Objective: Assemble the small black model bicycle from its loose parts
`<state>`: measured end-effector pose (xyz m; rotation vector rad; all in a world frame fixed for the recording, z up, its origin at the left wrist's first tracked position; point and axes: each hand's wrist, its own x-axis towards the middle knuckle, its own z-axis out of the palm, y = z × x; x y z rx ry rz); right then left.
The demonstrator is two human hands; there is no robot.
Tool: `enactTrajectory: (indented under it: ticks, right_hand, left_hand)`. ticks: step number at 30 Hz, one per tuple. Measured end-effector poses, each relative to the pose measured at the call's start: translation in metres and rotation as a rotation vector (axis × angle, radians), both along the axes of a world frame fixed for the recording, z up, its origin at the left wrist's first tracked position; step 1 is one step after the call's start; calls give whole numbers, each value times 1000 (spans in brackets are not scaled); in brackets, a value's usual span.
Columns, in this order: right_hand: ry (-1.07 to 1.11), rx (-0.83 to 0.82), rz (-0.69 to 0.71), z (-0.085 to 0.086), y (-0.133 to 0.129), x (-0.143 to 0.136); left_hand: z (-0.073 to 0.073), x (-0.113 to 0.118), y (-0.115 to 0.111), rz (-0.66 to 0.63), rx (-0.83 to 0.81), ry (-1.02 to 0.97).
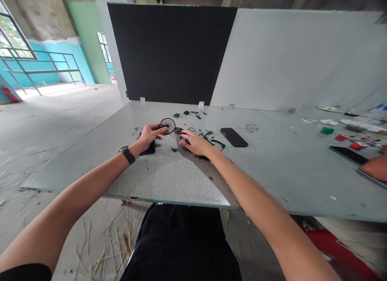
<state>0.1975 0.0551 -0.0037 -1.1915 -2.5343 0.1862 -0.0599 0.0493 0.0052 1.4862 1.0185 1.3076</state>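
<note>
My left hand pinches a small black spoked wheel, like a toy bicycle's, by its lower edge, upright above the table. My right hand lies low over the loose parts, fingers stretched out and apart, at a dark metallic part that its fingers partly cover. A second dark wheel-like part is between the hands. Curved green parts lie just beyond my right hand, and a small green piece lies between my wrists. Beneath my left hand is a dark flat object, partly hidden.
A black phone lies right of the parts. Small dark and green pieces sit farther back, before the black panel. At the right, a co-worker's arm rests by another dark device, near red and white items.
</note>
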Motion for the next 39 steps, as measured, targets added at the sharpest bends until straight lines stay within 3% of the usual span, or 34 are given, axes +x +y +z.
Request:
enactTrajectory:
  ticks: [8,14,19,26,39]
  right_hand:
    - [127,98,29,22,0,17]
    - [121,232,-353,37,11,74]
    - [21,119,-460,31,19,97]
    - [-71,-42,-441,30,19,92]
    - [-137,-368,-305,56,7,103]
  left_hand:
    - [1,3,-5,-30,-21,19]
    - [2,2,-5,-36,-29,17]
    - [2,2,-4,-32,-30,12]
    - [1,2,-4,-53,-52,-7]
    - [-2,2,0,-61,-78,-55]
